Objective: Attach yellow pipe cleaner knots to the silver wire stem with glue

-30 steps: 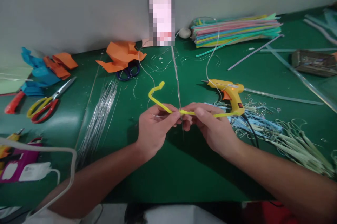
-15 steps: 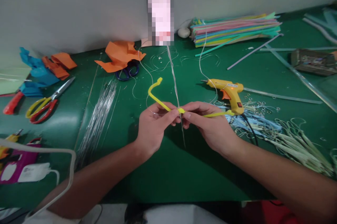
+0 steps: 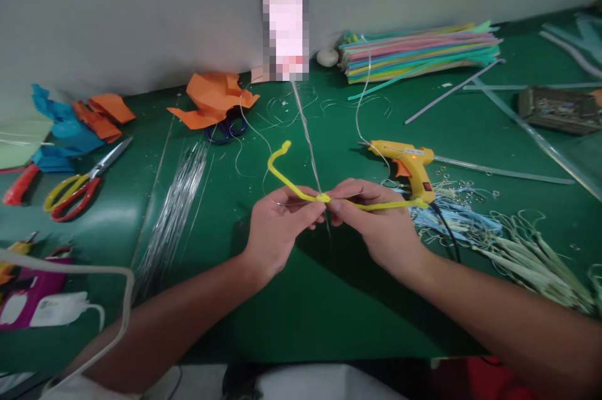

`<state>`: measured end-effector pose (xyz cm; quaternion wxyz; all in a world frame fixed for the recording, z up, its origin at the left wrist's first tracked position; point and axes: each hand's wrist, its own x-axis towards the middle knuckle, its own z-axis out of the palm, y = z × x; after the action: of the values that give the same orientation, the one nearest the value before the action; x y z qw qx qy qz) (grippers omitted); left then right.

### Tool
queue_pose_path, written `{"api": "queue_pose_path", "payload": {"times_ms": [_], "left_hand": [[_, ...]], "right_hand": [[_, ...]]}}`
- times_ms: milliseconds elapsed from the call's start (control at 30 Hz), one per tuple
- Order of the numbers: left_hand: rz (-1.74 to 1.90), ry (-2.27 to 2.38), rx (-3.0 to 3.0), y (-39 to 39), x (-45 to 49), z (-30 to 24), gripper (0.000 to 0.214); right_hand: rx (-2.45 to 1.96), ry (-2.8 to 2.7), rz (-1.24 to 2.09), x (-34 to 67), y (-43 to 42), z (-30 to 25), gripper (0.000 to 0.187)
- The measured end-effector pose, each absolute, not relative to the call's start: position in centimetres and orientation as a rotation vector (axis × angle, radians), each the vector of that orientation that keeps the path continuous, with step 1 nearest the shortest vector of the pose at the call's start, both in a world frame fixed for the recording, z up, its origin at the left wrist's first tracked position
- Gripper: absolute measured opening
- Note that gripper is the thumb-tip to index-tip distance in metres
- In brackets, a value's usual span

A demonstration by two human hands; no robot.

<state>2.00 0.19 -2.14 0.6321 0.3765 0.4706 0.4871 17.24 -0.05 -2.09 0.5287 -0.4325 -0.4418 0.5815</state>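
Note:
Over the green table [image 3: 301, 300] my left hand [image 3: 277, 231] and my right hand [image 3: 376, 224] both pinch a yellow pipe cleaner [image 3: 286, 177] at its middle, fingertips almost touching. Its left end curls up into a hook; its right end runs toward the glue gun. A thin silver wire [image 3: 308, 136] crosses the pipe cleaner at the pinch point, rising toward the wall and poking out a little below my fingers.
A yellow glue gun [image 3: 407, 162] lies right of my hands, beside pale cords [image 3: 517, 249]. A stack of coloured strips [image 3: 418, 49] sits at the back right. Silver wires [image 3: 176, 205], yellow-red scissors [image 3: 78, 187], orange paper [image 3: 214, 99] and blue scissors [image 3: 228, 127] lie left.
My hands stay pinched at the same spot. The wire's top has tilted slightly left, and less of it pokes out below my fingers. The pipe cleaner's right end lies a little flatter.

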Motion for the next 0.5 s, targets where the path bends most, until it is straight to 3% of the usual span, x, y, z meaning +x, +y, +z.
{"api": "queue_pose_path", "payload": {"times_ms": [500], "left_hand": [[1.147,1.075,0.863,0.29,1.96,-2.24,0.015]], "right_hand": [[-1.069,-1.204,1.246,17.53,-0.21,-2.51,0.006]]}}
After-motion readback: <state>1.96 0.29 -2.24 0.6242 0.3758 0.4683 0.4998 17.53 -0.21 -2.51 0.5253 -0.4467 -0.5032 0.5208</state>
